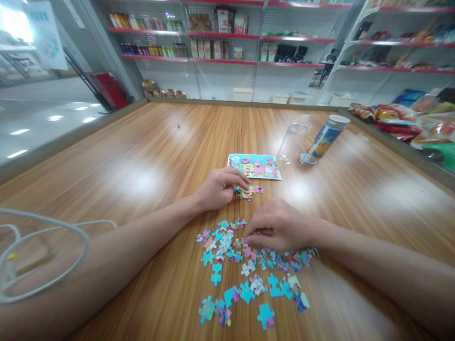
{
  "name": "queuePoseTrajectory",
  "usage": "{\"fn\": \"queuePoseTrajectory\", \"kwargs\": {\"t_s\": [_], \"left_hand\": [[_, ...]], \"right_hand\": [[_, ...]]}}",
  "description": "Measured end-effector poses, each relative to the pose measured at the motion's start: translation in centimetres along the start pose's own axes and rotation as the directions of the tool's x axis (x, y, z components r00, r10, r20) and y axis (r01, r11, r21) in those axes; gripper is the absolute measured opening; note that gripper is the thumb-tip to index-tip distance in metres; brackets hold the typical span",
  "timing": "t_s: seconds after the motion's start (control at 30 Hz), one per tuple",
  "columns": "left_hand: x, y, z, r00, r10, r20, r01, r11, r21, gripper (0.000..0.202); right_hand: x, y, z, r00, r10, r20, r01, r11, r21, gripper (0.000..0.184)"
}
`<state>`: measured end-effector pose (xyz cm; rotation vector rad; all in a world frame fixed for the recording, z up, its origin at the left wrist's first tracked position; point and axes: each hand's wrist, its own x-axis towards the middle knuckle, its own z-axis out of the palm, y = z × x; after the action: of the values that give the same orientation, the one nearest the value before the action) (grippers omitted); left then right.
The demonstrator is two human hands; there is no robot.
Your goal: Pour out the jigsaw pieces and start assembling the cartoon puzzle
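A light touch from the left hand [221, 188], its fingers bent but unclosed over the joined jigsaw pieces [246, 194], should steady them. The right hand [277, 225] curls its fingers among loose jigsaw pieces [248, 267] on the bench [159, 156]; any grip cannot be told. The joined pieces, yellow and pink, lie near the picture card [254, 168]; loose ones look mostly turquoise.

On table [156, 147]: loose puzzle pieces [248, 267] nearest | joined pieces [246, 194] behind | picture sheet [254, 167] beyond (jar [293, 143], can [327, 136] to its right) | shelves [223, 35] past table
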<state>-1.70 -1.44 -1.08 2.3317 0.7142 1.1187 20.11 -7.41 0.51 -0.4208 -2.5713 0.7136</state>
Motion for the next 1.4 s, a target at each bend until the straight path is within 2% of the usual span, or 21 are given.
{"fn": "queuePoseTrajectory", "kwargs": {"t_s": [0.07, 0.13, 0.2, 0.3, 0.37, 0.43, 0.6, 0.77, 0.83, 0.9, 0.97, 1.03, 1.1, 1.23, 1.3, 1.4], "left_hand": [[0.0, 0.1, -0.3, 0.981, -0.106, -0.16, 0.089, 0.99, -0.107, 0.035], [0.0, -0.2, -0.7, 0.939, -0.236, -0.25, 0.191, 0.963, -0.19, 0.025], [0.1, -0.5, -0.9, 0.907, -0.337, -0.252, 0.271, 0.926, -0.262, 0.017], [0.2, -0.7, -1.1, 0.903, -0.409, -0.133, 0.371, 0.896, -0.243, 0.014], [0.4, -0.4, -1.2, 0.905, -0.425, -0.021, 0.414, 0.892, -0.184, 0.014], [0.5, 0.0, -1.1, 0.908, -0.415, 0.053, 0.418, 0.899, -0.131, 0.013], [0.3, 0.0, -0.9, 0.927, -0.344, 0.151, 0.35, 0.937, -0.012, 0.014], [0.0, -0.6, -0.7, 0.934, -0.284, 0.217, 0.277, 0.959, 0.061, 0.012], [-0.1, -0.7, -0.7, 0.936, -0.262, 0.237, 0.25, 0.965, 0.079, 0.011], [-0.2, -0.8, -0.7, 0.938, -0.24, 0.25, 0.224, 0.97, 0.09, 0.01], [-0.2, -0.9, -0.7, 0.942, -0.219, 0.253, 0.202, 0.975, 0.092, 0.009], [-0.2, -0.9, -0.7, 0.944, -0.21, 0.256, 0.194, 0.977, 0.088, 0.009], [-0.2, -0.9, -0.7, 0.942, -0.211, 0.26, 0.193, 0.977, 0.09, 0.009], [-0.2, -0.9, -0.7, 0.944, -0.201, 0.262, 0.18, 0.978, 0.103, 0.009], [-0.2, -0.9, -0.7, 0.945, -0.197, 0.263, 0.176, 0.979, 0.1, 0.009], [-0.2, -0.9, -0.7, 0.94, -0.211, 0.267, 0.191, 0.977, 0.097, 0.009]], "right_hand": [[0.0, 0.2, -0.2, 0.982, 0.047, -0.183, -0.05, 0.999, -0.014, 0.031], [-0.1, 0.7, -0.5, 0.925, 0.14, -0.354, -0.158, 0.987, -0.021, 0.043], [-0.1, 1.6, -0.9, 0.869, 0.243, -0.431, -0.269, 0.963, 0.001, 0.046], [-0.2, 3.2, -1.4, 0.829, 0.362, -0.427, -0.378, 0.925, 0.05, 0.045], [-0.2, 3.9, -1.6, 0.827, 0.404, -0.392, -0.412, 0.909, 0.068, 0.044], [-0.2, 4.2, -1.7, 0.844, 0.409, -0.346, -0.415, 0.908, 0.062, 0.044], [-0.2, 3.7, -1.5, 0.905, 0.331, -0.267, -0.342, 0.94, 0.006, 0.043], [-0.4, 3.8, -1.6, 0.926, 0.303, -0.227, -0.311, 0.95, -0.001, 0.04], [-0.5, 3.9, -2.1, 0.949, 0.283, -0.136, -0.284, 0.959, 0.017, 0.041], [-0.6, 3.9, -3.0, 0.965, 0.258, 0.047, -0.26, 0.965, 0.041, 0.04], [-0.6, 3.6, -4.1, 0.94, 0.244, 0.239, -0.266, 0.962, 0.066, 0.035], [-0.4, 3.2, -4.8, 0.9, 0.244, 0.362, -0.288, 0.955, 0.072, 0.036], [-0.2, 2.6, -5.0, 0.882, 0.271, 0.386, -0.298, 0.955, 0.009, 0.04], [0.0, 1.9, -4.3, 0.9, 0.339, 0.275, -0.309, 0.94, -0.146, 0.047], [0.0, 2.0, -4.4, 0.886, 0.346, 0.308, -0.333, 0.938, -0.096, 0.047], [-0.2, 2.3, -5.2, 0.845, 0.306, 0.438, -0.357, 0.933, 0.038, 0.037]]}}
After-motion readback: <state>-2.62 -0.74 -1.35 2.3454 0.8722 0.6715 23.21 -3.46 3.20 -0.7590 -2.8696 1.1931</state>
